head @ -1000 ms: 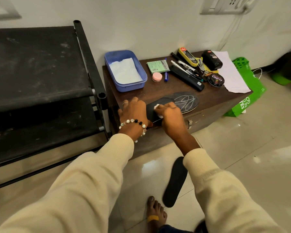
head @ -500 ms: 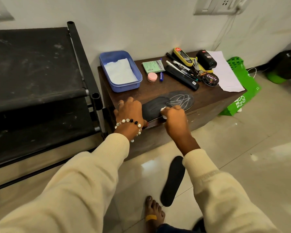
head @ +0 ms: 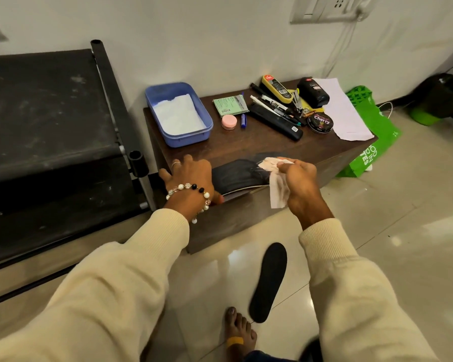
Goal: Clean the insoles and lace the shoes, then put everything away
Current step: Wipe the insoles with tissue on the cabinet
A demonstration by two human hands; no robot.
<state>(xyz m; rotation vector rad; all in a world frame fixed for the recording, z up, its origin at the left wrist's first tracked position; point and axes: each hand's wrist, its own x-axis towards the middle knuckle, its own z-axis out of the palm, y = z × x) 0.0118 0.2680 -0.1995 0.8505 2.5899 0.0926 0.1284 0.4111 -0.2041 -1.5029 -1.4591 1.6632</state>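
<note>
Now, head view, as I watch it from my end:
Left hand: my left hand [head: 191, 176], with a bead bracelet at the wrist, lies fingers spread on the heel end of the flat black insole [head: 239, 176], pressing it to the desk.
Right hand: my right hand [head: 297, 178] pinches a crumpled, soiled white wipe [head: 275, 176], held just above the insole's far end; one flap hangs below the hand.
Insole: it lies along the front edge of the dark brown wooden desk [head: 236, 145], its near rim slightly over the edge.
Second insole: another flat black insole [head: 268, 282] lies on the glossy tiled floor [head: 403, 244], near a bare foot [head: 239, 333].
Desk top: a blue plastic tub [head: 177, 113] holding white tissue at the back left; a round black polish tin marked Cherry [head: 320, 122] to the right; a small pink round pot [head: 229, 122] between them.
Beside the desk: a green bag [head: 372, 142] on the floor at its right end.
</note>
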